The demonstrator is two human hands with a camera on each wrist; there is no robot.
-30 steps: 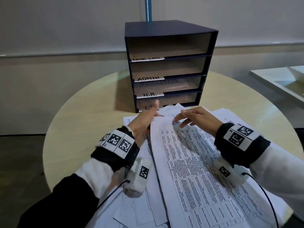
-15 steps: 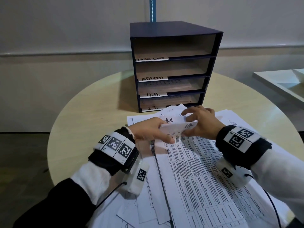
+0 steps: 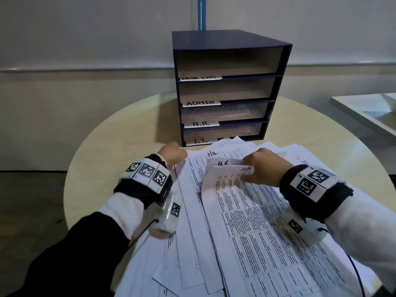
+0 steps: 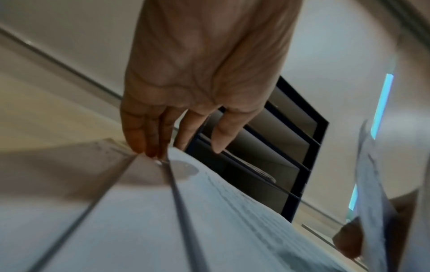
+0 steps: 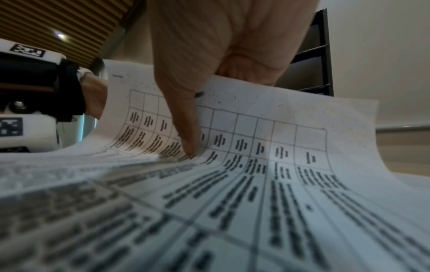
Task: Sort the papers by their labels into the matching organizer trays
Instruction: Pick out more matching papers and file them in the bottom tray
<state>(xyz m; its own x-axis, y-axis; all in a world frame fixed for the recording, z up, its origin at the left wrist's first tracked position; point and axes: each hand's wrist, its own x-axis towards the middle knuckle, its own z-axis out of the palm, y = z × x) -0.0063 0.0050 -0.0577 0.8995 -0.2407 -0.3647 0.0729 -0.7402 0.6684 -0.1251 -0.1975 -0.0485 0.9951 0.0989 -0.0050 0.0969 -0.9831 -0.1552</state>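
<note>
My right hand pinched the far edge of the top sheets, thin, floppy, apt to slip apart, on the tabletop's pile before the organizer, while my left hand rested relaxed, fingertips on papers.

Organizer tray labels read TASK LIST, ADMIN, H.R., I.T.; papers marked H.R.

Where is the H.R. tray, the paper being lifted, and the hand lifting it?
H.R. tray (image 3: 201,123), head view, on its white label.
lifted paper (image 3: 222,179), head view, on the curled-up top part.
right hand (image 3: 264,166), head view, on the back of the hand.
</note>
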